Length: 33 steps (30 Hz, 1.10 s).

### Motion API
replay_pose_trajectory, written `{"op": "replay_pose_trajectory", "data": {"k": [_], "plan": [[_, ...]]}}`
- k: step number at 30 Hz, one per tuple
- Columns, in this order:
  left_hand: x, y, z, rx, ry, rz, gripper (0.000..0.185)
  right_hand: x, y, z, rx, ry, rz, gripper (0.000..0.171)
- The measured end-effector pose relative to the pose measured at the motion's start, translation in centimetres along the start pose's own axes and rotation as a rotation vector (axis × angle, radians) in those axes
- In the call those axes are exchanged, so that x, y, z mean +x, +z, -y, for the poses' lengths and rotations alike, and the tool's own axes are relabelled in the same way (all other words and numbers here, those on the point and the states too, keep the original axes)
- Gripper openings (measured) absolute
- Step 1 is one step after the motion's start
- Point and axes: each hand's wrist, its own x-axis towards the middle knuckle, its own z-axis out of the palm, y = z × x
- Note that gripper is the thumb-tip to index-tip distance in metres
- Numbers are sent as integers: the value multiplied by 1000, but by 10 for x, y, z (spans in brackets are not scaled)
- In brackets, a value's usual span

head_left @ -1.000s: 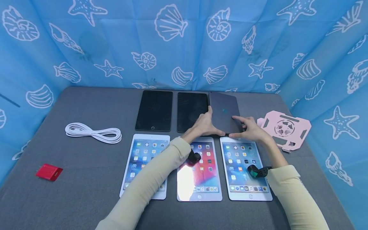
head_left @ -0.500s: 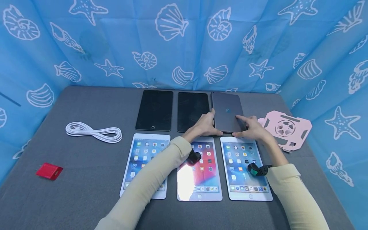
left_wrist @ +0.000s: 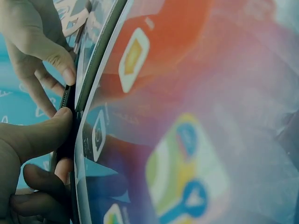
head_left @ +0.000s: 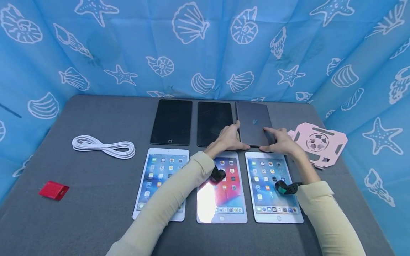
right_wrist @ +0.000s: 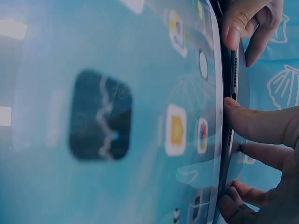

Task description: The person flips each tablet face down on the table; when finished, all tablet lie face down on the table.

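A dark grey tablet [head_left: 251,119] lies back side up at the right end of the far row. My left hand [head_left: 225,138] holds its near left corner, thumb at the near edge and index finger along the left side. On the other side, my right hand [head_left: 281,143] has its thumb on the near edge and a fingertip at the right side. The right wrist view shows the tablet's slim edge [right_wrist: 234,72] with its port and speaker holes between both thumbs. Close by on the left is a black-screened tablet [head_left: 213,119], partly covered by my left hand.
Another black-screened tablet [head_left: 172,122] ends the far row on the left. Three lit white tablets, among them the right one [head_left: 275,192], form the near row under my forearms. A pink stand [head_left: 320,144], a white coiled cable [head_left: 104,147] and a red charger [head_left: 54,190] lie around them.
The grey tablet has shifted slightly right and its raised left side has come down, so it lies flatter. Both hands have moved a little right with it.
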Motion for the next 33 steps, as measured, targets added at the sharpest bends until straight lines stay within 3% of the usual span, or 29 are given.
{"op": "replay_pose_trajectory", "data": {"k": [8,19,33], "plan": [[2,4,-2,60,2,-16,106,-2,0,-1,-24,-2,-12,88],[-3,2,0,-129,-22,-17,96,1,2,0,-5,36,-3,87],[-1,3,0,-79,-51,-36,93,0,8,4,20,46,4,86]]}}
